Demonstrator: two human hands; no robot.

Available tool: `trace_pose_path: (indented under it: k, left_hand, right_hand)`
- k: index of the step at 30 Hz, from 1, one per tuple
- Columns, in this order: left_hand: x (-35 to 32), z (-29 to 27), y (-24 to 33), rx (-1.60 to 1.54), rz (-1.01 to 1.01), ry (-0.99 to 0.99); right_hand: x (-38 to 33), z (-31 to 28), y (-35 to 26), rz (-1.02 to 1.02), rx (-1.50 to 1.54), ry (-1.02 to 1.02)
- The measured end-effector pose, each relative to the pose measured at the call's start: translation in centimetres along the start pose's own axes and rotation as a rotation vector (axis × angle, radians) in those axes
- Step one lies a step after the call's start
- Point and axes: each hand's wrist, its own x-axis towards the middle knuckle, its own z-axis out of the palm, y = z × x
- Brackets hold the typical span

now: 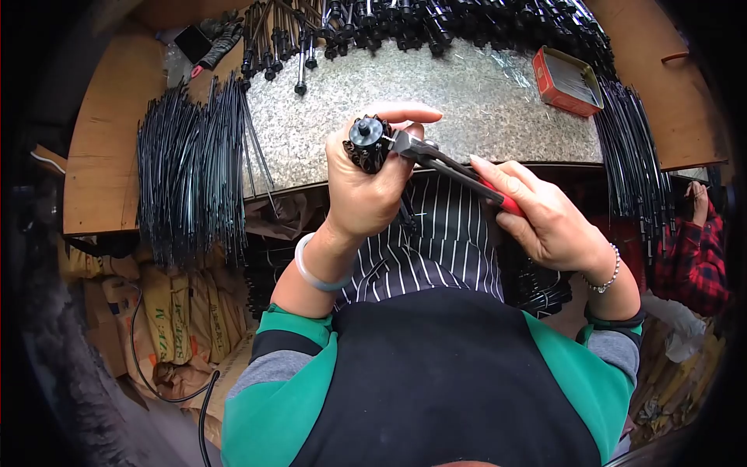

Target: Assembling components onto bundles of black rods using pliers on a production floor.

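My left hand (366,187) is wrapped around a black umbrella frame (367,140), its round grey top disc and the folded black parts around it facing up. The index finger stretches out past the top. My right hand (548,214) is closed on the handles of pliers (447,165) with red grips. The jaws of the pliers meet the side of the umbrella frame's head, beside a small bit of bright metal. The lower part of the frame is mostly hidden by my left hand and wrist.
Bundles of thin black ribs (191,171) hang over the speckled tabletop's (288,132) left edge, and more ribs (634,152) hang at its right. Black shafts (381,23) lie along the back. A red tin (568,82) holds thin wires. Another person's hand (698,201) shows far right.
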Motion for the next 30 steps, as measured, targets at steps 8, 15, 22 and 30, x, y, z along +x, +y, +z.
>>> trace_pose_path:
  k: [8, 15, 22, 30]
  left_hand:
    - [0.3, 0.5, -0.7, -0.008, -0.007, -0.053]
    - [1.7, 0.4, 0.8, 0.04, 0.099, -0.132]
    - [2.5, -3.0, 3.3, -0.483, -0.025, -0.073]
    - [2.5, 1.4, 0.0, -1.049, -0.336, 0.324]
  right_hand:
    - [-1.4, -2.8, 0.5, 0.173, -0.117, 0.001]
    - [-0.4, -4.6, -0.5, 0.012, -0.379, 0.166]
    - [-0.2, 1.1, 7.6, 0.44, -0.601, 0.227]
    - [6.5, 4.0, 1.9, -0.368, 0.665, 0.709]
